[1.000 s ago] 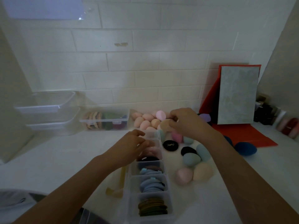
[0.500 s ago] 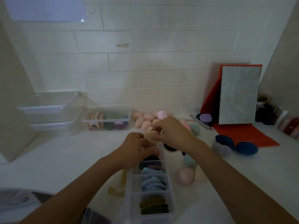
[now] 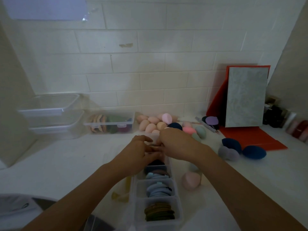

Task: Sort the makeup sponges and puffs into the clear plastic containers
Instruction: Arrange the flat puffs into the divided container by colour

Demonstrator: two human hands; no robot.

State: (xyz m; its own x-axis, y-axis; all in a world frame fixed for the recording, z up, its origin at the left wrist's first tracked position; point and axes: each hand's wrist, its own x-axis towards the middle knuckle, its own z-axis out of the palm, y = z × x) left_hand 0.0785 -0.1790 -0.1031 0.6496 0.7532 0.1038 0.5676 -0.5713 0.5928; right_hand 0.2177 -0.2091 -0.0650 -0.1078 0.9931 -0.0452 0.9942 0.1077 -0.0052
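A long clear divided container (image 3: 178, 204) lies in front of me, with olive puffs (image 3: 159, 212), light blue puffs (image 3: 158, 189) and darker puffs (image 3: 156, 172) stacked in its compartments. Both hands meet over its far end. My right hand (image 3: 176, 144) pinches a beige puff (image 3: 154, 148) down into the far compartment, and the puff is mostly hidden. My left hand (image 3: 141, 152) reaches in beside it, fingertips touching the right fingers; its grip is hidden. Loose peach sponges (image 3: 150, 125) lie just behind.
A pink sponge (image 3: 190, 180) sits right of the container, and navy sponges (image 3: 253, 152) and a grey one (image 3: 228, 153) lie farther right. A clear box of puffs (image 3: 110, 124) and stacked tubs (image 3: 53, 114) stand back left. A red folder (image 3: 253, 137) leans at the back right.
My right hand carried the beige puff from the sponge pile back toward me and down to the container's far compartment. My left hand stayed at that end, fingers shifting slightly.
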